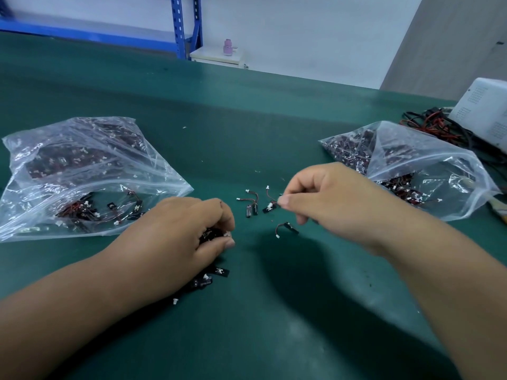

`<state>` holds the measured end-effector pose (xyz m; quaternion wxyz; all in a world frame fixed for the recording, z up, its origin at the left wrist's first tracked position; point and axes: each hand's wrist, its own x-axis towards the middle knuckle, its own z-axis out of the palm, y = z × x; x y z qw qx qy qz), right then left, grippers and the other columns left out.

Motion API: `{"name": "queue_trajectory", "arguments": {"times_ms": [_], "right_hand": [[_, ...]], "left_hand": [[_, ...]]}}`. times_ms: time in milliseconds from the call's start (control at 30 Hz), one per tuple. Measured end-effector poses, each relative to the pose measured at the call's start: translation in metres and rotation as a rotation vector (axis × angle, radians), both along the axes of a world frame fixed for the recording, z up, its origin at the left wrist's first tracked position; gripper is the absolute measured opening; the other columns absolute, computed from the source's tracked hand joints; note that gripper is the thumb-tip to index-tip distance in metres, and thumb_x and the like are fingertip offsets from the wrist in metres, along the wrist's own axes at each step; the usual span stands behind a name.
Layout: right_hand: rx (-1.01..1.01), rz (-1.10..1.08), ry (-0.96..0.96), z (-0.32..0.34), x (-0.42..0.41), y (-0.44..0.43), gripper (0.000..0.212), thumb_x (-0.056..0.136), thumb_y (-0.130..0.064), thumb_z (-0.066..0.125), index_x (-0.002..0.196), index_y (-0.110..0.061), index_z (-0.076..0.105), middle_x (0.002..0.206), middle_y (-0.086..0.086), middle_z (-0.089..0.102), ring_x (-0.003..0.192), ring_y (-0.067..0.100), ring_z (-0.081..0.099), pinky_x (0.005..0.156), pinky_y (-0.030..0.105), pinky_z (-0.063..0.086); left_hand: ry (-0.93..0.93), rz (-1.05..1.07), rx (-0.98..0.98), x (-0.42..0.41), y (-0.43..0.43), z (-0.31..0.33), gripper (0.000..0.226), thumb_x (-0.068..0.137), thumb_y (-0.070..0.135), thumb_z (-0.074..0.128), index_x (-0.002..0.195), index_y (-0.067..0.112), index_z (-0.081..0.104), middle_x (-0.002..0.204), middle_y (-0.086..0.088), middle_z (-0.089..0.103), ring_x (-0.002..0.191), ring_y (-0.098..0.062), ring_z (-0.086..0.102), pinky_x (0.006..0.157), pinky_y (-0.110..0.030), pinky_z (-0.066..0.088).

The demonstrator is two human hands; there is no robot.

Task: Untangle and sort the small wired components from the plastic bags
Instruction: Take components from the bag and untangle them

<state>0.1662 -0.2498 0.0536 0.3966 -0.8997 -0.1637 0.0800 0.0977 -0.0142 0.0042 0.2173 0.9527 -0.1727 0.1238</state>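
Observation:
Two clear plastic bags lie on the green mat (247, 127), the left bag (82, 171) and the right bag (417, 171), both holding tangled small black components with red-black wires and white plugs. My left hand (186, 231) grips a clump of tangled components (212, 234); a few more black pieces (211, 278) poke out under it. My right hand (323, 196) pinches one wired component (270, 205) between thumb and forefinger, just above the mat. Between my hands lie loose sorted components (251, 205), and one more single component (286, 228) lies below my right thumb.
A white perforated box (485, 111) with a bundle of black and red cables (430, 124) sits at the far right. A brush handle (498, 208) pokes out beside the right bag. Blue shelving (186, 26) and a white cabinet stand beyond the table.

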Motion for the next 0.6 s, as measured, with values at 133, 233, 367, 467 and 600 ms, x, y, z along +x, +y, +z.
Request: {"name": "queue_trajectory", "arguments": {"times_ms": [133, 233, 367, 467, 600], "right_hand": [[-0.232, -0.038, -0.084, 0.003, 0.01, -0.014, 0.033, 0.092, -0.046, 0.062, 0.077, -0.018, 0.07, 0.063, -0.01, 0.07, 0.039, 0.003, 0.04, 0.04, 0.015, 0.034], [-0.288, -0.047, -0.042, 0.002, 0.012, -0.015, 0.04, 0.098, -0.05, 0.051, 0.08, -0.018, 0.069, 0.06, -0.016, 0.068, 0.04, 0.005, 0.045, 0.048, 0.022, 0.042], [-0.215, -0.066, -0.182, -0.005, 0.004, -0.003, 0.023, 0.092, -0.037, 0.063, 0.076, -0.02, 0.067, 0.068, -0.012, 0.068, 0.047, 0.002, 0.047, 0.054, 0.024, 0.039], [-0.21, 0.168, -0.131, -0.01, -0.019, 0.02, 0.01, 0.082, -0.032, 0.073, 0.076, -0.028, 0.066, 0.069, -0.019, 0.064, 0.061, -0.004, 0.055, 0.059, 0.017, 0.042], [-0.339, 0.237, -0.272, -0.021, -0.044, 0.041, 0.025, 0.084, -0.055, 0.065, 0.093, -0.032, 0.06, 0.082, -0.011, 0.056, 0.081, 0.011, 0.056, 0.067, 0.032, 0.047]], "left_hand": [[-0.031, -0.022, 0.031, 0.001, -0.001, 0.001, 0.012, 0.084, 0.047, 0.063, 0.084, 0.037, 0.056, 0.072, 0.02, 0.06, 0.076, -0.001, 0.053, 0.068, -0.016, 0.041], [-0.048, -0.015, 0.022, -0.001, -0.001, 0.003, 0.01, 0.084, 0.044, 0.064, 0.084, 0.036, 0.059, 0.073, 0.02, 0.061, 0.078, -0.002, 0.054, 0.072, -0.017, 0.043], [-0.069, 0.004, -0.027, -0.002, -0.002, 0.003, 0.011, 0.087, 0.048, 0.063, 0.085, 0.038, 0.059, 0.08, 0.023, 0.062, 0.085, 0.002, 0.053, 0.077, -0.012, 0.041], [-0.098, 0.003, -0.045, -0.003, -0.005, 0.005, 0.016, 0.082, 0.051, 0.058, 0.084, 0.035, 0.058, 0.079, 0.021, 0.061, 0.086, 0.002, 0.051, 0.074, -0.008, 0.04], [-0.106, -0.022, -0.072, -0.002, -0.004, 0.006, 0.021, 0.082, 0.054, 0.049, 0.083, 0.034, 0.052, 0.076, 0.02, 0.058, 0.081, 0.001, 0.05, 0.075, -0.008, 0.037]]}}
